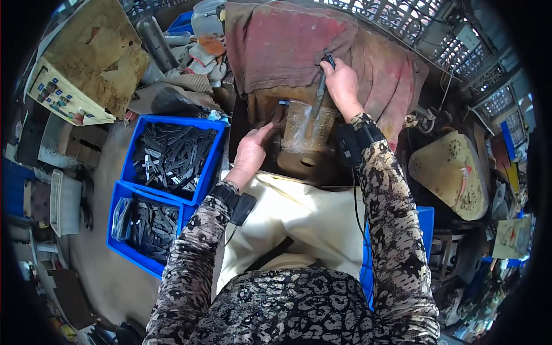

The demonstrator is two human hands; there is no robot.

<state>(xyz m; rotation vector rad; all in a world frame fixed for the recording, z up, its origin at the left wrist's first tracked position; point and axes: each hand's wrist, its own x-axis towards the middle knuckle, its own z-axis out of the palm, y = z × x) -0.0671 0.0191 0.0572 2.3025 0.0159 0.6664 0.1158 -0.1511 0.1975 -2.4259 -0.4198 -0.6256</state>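
A long dark piece (pixel 321 89) is grasped in the right hand (pixel 343 85), its lower end over a wet, brownish block (pixel 296 129). The left hand (pixel 251 152) points a finger toward the block's left side; whether it grips anything, I cannot tell. To the left, a blue bin (pixel 212 164) is heaped with dark strips (pixel 172 155); the adjoining smaller bin (pixel 135 257) holds more, beside a clear plastic package (pixel 122 218)

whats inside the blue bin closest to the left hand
The blue bin holds a jumbled heap of dark, flat, elongated pieces. Only the top ones show; deeper ones and the bin's floor are covered.
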